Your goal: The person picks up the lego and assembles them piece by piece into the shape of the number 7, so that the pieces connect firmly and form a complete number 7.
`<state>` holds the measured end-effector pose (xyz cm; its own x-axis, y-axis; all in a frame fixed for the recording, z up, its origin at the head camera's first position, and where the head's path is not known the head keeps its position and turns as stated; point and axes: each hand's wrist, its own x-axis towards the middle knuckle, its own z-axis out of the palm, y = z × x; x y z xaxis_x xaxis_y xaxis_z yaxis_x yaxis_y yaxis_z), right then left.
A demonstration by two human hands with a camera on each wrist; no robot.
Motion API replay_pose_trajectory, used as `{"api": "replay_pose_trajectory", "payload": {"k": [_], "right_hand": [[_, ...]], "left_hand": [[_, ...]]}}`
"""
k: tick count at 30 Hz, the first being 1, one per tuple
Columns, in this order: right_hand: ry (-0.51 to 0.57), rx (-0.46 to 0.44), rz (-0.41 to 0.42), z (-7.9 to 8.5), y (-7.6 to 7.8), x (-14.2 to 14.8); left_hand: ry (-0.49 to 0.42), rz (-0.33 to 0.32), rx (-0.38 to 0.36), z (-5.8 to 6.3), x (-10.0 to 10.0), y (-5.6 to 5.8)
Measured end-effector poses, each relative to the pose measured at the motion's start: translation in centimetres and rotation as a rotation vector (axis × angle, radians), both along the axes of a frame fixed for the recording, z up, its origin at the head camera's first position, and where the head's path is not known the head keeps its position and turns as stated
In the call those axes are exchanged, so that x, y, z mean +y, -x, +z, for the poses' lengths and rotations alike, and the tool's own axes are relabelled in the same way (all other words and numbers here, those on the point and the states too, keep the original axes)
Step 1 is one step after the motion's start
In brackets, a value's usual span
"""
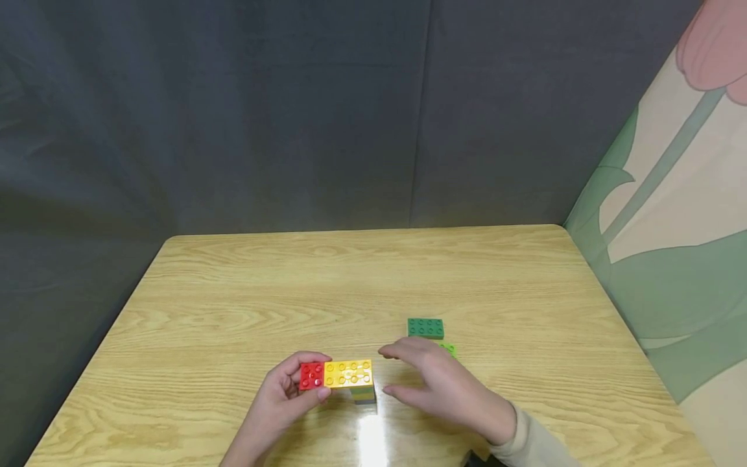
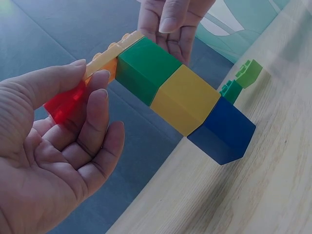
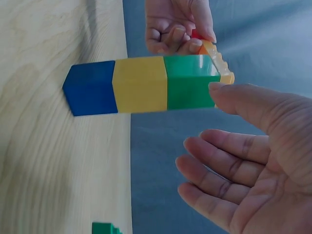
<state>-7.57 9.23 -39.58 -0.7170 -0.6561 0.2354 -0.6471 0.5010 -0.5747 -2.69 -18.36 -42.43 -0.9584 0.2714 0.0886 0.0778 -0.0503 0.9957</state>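
A column of a blue brick (image 2: 223, 131), a yellow brick (image 2: 185, 100) and a green brick (image 2: 147, 69) stands upright on the table. Across its top lies a long yellow studded brick (image 1: 348, 374), which juts out to the left. A red brick (image 1: 311, 376) sits at that jutting end; my fingers partly hide how the two join. My left hand (image 1: 280, 395) pinches the red brick near this joint, thumb in front and fingers behind. To the right of the column, my right hand (image 1: 446, 389) hovers with spread, relaxed fingers and holds nothing.
Behind my right hand a dark green brick (image 1: 425, 328) lies on the wooden table (image 1: 262, 285). A light green brick (image 1: 448, 349) lies close to it, partly covered by the hand. A dark curtain (image 1: 303, 117) hangs behind the table, and a flower-patterned cloth (image 1: 671, 292) is at the right.
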Motion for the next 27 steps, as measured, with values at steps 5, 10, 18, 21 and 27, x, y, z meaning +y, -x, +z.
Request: {"api": "replay_pose_trajectory", "payload": {"k": [5, 10, 18, 21, 27], "right_hand": [[0.018, 0.033, -0.022, -0.5, 0.1, 0.9], [0.008, 0.036, -0.063, -0.9, 0.2, 1.8], [0.019, 0.025, -0.116, -1.8, 0.5, 3.2], [0.019, 0.035, -0.138, -2.0, 0.6, 3.6], [-0.019, 0.034, -0.205, -2.2, 1.0, 4.2]], "left_hand": [[0.005, -0.002, 0.004, 0.0, 0.0, 0.0], [0.012, -0.002, 0.010, 0.0, 0.0, 0.0], [0.007, -0.002, -0.003, 0.1, 0.1, 0.0], [0.004, -0.005, -0.002, 0.1, 0.0, 0.0], [0.009, -0.006, -0.004, 0.1, 0.0, 0.0]]}}
